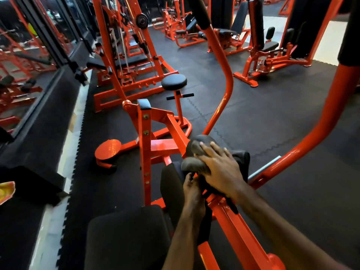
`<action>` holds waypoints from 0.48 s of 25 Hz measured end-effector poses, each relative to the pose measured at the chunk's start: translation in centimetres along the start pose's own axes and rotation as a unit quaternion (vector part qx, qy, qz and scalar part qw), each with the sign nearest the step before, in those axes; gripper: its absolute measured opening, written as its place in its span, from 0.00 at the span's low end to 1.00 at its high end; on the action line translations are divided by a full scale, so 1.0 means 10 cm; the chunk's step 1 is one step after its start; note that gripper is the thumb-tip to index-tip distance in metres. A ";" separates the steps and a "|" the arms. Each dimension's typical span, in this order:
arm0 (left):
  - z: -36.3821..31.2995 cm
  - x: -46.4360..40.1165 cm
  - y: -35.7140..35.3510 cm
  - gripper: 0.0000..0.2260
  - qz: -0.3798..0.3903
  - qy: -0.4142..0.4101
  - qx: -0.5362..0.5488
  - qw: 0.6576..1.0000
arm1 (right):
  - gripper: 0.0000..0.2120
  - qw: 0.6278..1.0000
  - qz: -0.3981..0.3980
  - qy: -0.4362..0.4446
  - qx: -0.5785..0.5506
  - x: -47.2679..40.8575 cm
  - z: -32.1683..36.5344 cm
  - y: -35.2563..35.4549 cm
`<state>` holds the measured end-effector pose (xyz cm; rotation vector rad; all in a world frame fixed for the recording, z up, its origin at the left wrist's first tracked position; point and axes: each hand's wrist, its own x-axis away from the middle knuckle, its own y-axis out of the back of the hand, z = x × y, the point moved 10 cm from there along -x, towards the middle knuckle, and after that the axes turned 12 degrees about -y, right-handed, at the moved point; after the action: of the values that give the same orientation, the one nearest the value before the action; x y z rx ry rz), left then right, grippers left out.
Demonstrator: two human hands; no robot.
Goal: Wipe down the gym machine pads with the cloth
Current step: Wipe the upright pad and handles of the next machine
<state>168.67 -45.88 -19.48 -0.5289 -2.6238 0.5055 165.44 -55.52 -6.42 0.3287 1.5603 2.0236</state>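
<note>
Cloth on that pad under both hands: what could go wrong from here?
The grey cloth is bunched into lumps under the right hand, so little of it may touch the black pad and patches could get missed. The left hand has its fingers down by the orange frame under the pad, where they might get pinched if the part shifts.

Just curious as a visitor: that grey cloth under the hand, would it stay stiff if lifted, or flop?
Probably floppy: the grey cloth lies bunched in soft folds over the black pad. Likely light too, since the right hand spreads flat over it. It seems unlikely to roll or tip, having no firm shape.
</note>
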 end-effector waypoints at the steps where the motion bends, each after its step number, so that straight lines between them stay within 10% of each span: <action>1: 0.02 0.00 0.01 0.09 -0.004 -0.003 -0.006 1.000 | 0.30 1.000 -0.007 0.006 -0.006 0.22 -0.02 -0.02; 12: 0.02 0.06 0.15 0.18 -0.058 -0.039 0.008 0.998 | 0.26 0.980 0.065 0.098 0.163 -0.79 0.59 -0.34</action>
<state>168.52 -44.40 -20.12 -0.3559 -2.7040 0.5185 175.83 -54.65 -6.79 0.3718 2.0482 1.9407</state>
